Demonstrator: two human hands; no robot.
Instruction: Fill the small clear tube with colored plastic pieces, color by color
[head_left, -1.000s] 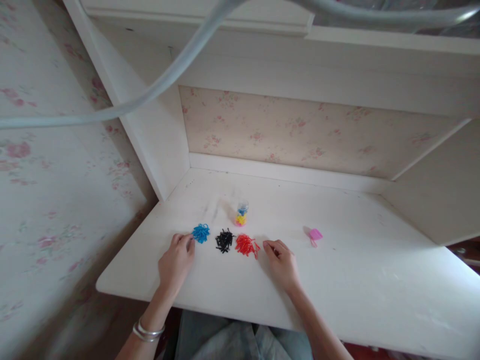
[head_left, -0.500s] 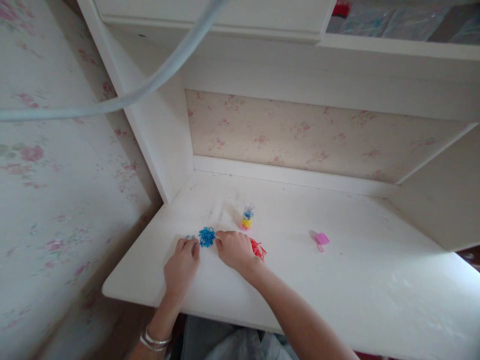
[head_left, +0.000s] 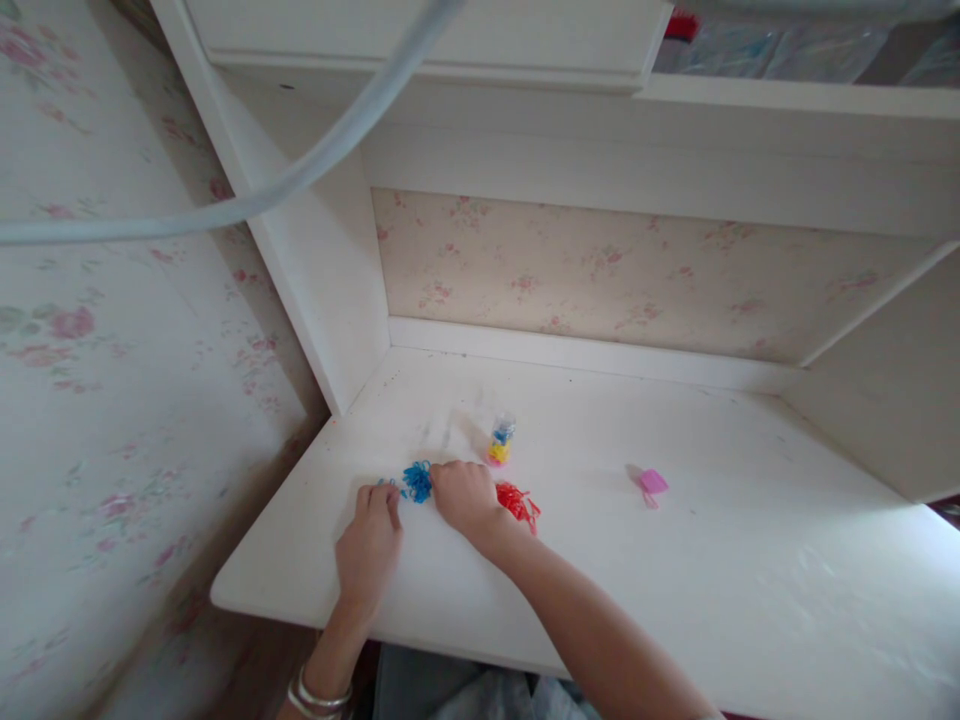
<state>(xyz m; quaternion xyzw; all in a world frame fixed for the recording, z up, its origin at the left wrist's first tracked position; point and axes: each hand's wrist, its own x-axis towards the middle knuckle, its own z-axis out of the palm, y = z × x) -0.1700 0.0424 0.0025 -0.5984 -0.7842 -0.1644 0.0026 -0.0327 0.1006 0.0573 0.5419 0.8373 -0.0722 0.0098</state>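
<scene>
My left hand (head_left: 370,537) lies on the white desk (head_left: 720,590), its fingers curled and its fingertips just left of a small heap of blue elastic bands (head_left: 417,481). My right hand (head_left: 465,495) reaches across from the right, fingers bent, touching the right side of the blue heap and covering the spot where a black heap lay. A heap of red bands (head_left: 517,503) shows just right of my right wrist. Whether either hand pinches a band is hidden.
A small clear jar (head_left: 501,441) with blue and yellow bands stands behind the heaps. A pink lid (head_left: 653,483) lies to the right. A white partition (head_left: 315,270) rises at the left; shelves overhang above. A pale hose (head_left: 247,200) crosses the top left.
My right hand has crossed leftward from beside the red heap to the blue heap, now covering the black heap. My left hand stayed by the blue heap. The camera shifted slightly.
</scene>
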